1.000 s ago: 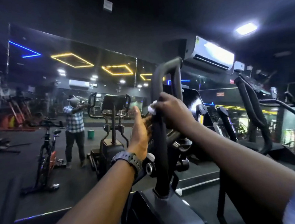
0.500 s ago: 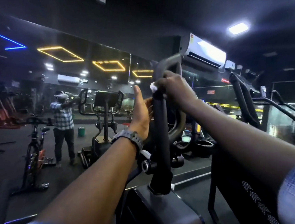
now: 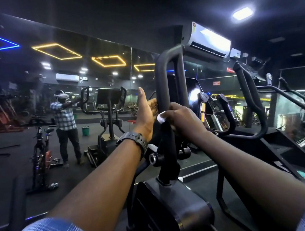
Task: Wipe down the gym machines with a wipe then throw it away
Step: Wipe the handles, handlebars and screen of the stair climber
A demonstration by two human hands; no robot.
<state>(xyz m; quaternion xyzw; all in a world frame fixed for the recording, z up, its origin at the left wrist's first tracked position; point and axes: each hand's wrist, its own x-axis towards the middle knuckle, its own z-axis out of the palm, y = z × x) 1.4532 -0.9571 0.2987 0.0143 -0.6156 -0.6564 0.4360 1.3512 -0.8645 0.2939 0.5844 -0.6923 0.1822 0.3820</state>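
A black looped handlebar [image 3: 165, 81] of an elliptical machine rises in front of me from a grey housing [image 3: 175, 204]. My right hand [image 3: 183, 120] is wrapped around the handlebar's left upright with a white wipe [image 3: 160, 117] pressed under its fingers; only a small edge of the wipe shows. My left hand [image 3: 146, 114] is flat and open just left of the bar, its fingertips touching or nearly touching it. A dark watch sits on my left wrist.
A mirror wall ahead reflects a person in a checked shirt [image 3: 64, 116], a spin bike [image 3: 41, 153], a second elliptical [image 3: 110, 118] and a green bucket [image 3: 85, 130]. More black machine handles [image 3: 252, 100] stand to the right. An air conditioner [image 3: 209, 39] hangs above.
My right hand with the wipe slid up the handlebar towards its top bend, then back down to mid-height. My left hand opened flat beside the bar. The camera shifted slightly.
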